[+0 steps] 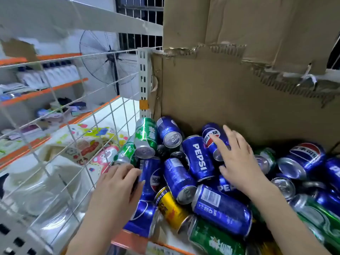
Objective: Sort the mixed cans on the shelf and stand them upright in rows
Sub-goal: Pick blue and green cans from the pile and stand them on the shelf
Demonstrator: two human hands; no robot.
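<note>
On shelf point(139, 240) | PEPSI cans point(199, 159) heaped | left hand point(117, 183) spread | right hand point(237, 159) spread, empty

Jumbled cans on a shelf point(128, 242), backed by a cardboard wall point(230, 100). The left hand point(117, 186) rests its fingers on a blue can point(150, 178) beside the wire side panel point(77, 129). The right hand point(239, 162), fingers spread, touches another blue can point(211, 134). Green cans point(146, 138) and a yellow can point(171, 208) lie among them.
</note>
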